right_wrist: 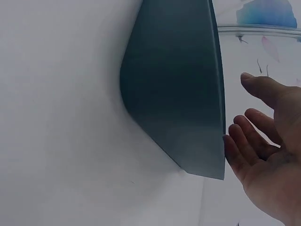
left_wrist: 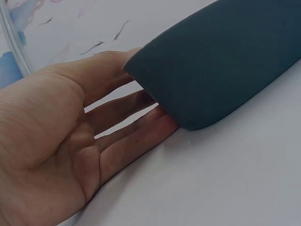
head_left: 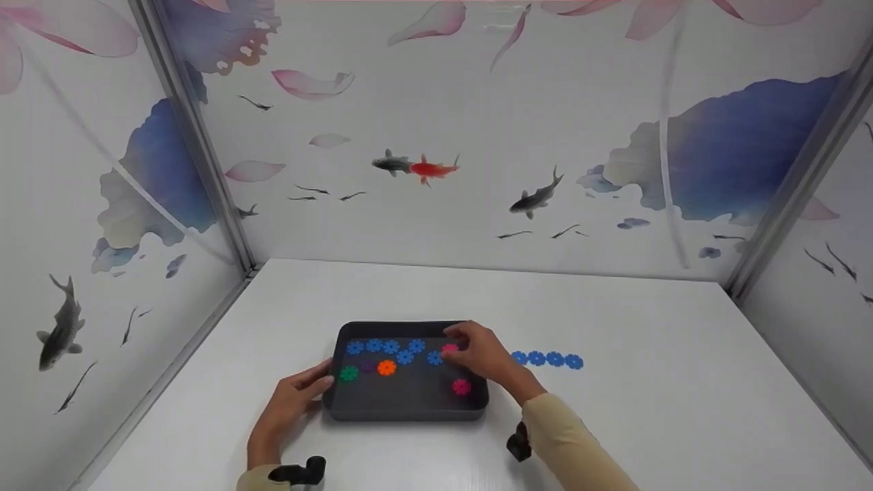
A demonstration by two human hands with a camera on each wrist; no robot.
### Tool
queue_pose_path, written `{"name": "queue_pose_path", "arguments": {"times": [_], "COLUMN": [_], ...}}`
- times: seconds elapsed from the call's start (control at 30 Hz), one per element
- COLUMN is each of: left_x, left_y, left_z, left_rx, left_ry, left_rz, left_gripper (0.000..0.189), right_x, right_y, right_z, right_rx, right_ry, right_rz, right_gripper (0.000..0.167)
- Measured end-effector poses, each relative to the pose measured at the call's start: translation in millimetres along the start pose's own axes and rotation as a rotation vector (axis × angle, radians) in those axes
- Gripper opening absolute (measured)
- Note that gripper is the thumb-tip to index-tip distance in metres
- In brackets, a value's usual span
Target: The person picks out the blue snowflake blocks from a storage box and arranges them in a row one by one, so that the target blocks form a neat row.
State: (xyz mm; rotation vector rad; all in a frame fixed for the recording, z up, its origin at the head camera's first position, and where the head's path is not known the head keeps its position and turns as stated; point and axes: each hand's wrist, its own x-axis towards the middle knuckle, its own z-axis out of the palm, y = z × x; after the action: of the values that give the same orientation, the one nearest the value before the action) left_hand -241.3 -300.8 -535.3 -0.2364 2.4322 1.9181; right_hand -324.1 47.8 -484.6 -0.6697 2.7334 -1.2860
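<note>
A dark grey tray lies on the table. My left hand holds its left side, thumb at the rim and fingers against the outer wall; the left wrist view shows this hand close up. Inside lie several blue snowflake discs, a green disc, a dim purple disc, an orange disc and a pink disc. Over the right side hovers my right hand, thumb and fingers apart around another pink disc. In the right wrist view that hand shows nothing gripped.
To the right of the tray, a row of several blue discs lies on the white table. White panels printed with fish and petals enclose the back and sides. Black wrist mounts hang beneath the forearms.
</note>
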Motion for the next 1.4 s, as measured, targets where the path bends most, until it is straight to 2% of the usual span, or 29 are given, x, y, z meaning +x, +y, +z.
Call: {"name": "queue_pose_path", "arguments": {"times": [0.3,0.43,0.73,1.2,1.4], "left_x": [0.5,1.1,-1.3,-0.7,0.5], "left_y": [-0.6,-0.6,0.7,-0.3,-0.1], "left_z": [-0.1,0.2,-0.5,-1.2,-0.6], "left_rx": [0.017,0.003,-0.013,-0.002,0.005], "left_ry": [-0.001,-0.003,-0.003,-0.009,-0.011], "left_rz": [0.002,0.006,-0.005,-0.005,0.005], "left_gripper": [0.053,0.052,0.051,0.052,0.055], "right_x": [7.3,10.3,13.7,18.0,18.8], "right_y": [5,7,8,3,5], "right_z": [16,20,24,32,34], "right_rx": [-0.111,-0.150,-0.287,-0.409,-0.449], "right_ry": [-0.004,-0.002,-0.043,-0.022,-0.008], "right_rz": [-0.023,-0.065,-0.094,-0.013,-0.015], "right_gripper": [0.043,0.043,0.042,0.036,0.031]}}
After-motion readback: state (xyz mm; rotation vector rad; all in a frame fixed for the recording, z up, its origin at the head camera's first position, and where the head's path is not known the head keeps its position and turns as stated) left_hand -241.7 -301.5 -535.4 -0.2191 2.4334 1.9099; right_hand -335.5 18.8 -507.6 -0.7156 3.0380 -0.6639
